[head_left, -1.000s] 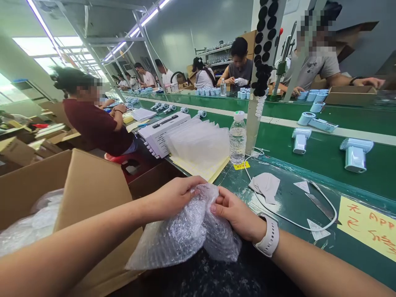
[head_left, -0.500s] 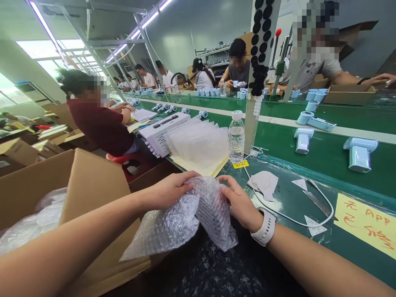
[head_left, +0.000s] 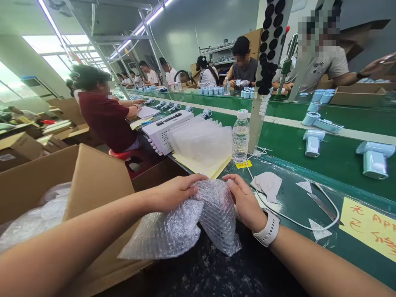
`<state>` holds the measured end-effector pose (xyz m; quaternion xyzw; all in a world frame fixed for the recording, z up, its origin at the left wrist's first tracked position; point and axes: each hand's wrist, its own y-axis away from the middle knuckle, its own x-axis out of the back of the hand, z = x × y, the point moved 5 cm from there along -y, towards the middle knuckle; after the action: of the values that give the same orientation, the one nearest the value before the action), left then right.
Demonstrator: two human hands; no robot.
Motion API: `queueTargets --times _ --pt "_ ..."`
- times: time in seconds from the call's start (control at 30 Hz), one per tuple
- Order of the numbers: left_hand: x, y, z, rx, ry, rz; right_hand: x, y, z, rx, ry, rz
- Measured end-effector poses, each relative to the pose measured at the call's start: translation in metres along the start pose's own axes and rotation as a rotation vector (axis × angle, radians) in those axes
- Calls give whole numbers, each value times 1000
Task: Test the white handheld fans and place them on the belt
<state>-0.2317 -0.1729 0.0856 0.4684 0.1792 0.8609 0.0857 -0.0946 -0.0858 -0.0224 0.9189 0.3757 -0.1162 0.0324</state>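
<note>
1. At the near edge of the green desk [head_left: 292,196], the bubble wrap [head_left: 218,218] hangs in a crumpled fold, held up between the desk and an open cardboard box [head_left: 95,181].
2. The left hand [head_left: 176,192] is closed around the wrap's upper left side, with its fingers curled over the top.
3. The right hand [head_left: 244,202] grips the wrap's right side, its fingers spread across the plastic. A white watch [head_left: 266,228] circles that wrist.
4. Inside the box, more clear plastic [head_left: 37,218] lies just beyond the left forearm.
5. Beside the right hand lie a gray cloth [head_left: 267,185] and a white cable [head_left: 297,218], with a yellow note [head_left: 369,227] farther right.
6. Past the hands stand a water bottle [head_left: 240,138], a stack of clear bags [head_left: 201,140] and white boxes [head_left: 167,132].
7. Pale blue devices [head_left: 313,142] sit on the desk, and a co-worker in a maroon shirt [head_left: 103,119] sits farther along it.
</note>
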Motion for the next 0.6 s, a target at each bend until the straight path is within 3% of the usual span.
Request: queueTargets --times 0.13,0.23,0.4,0.47,0.6 --pt "-2 1 3 0 -14 -28 -7 2 -2 -17 -10 -92" --pt "-3 2 6 14 -49 -69 0 -1 0 -18 86 3" --pt "1 0 3 15 -7 -20 7 -5 5 -43 -95 114" --pt "6 -1 -5 51 23 67 1 -4 4 -69 -208 33" --pt "25 0 -20 168 95 353 -20 4 4 -192 -291 -315"
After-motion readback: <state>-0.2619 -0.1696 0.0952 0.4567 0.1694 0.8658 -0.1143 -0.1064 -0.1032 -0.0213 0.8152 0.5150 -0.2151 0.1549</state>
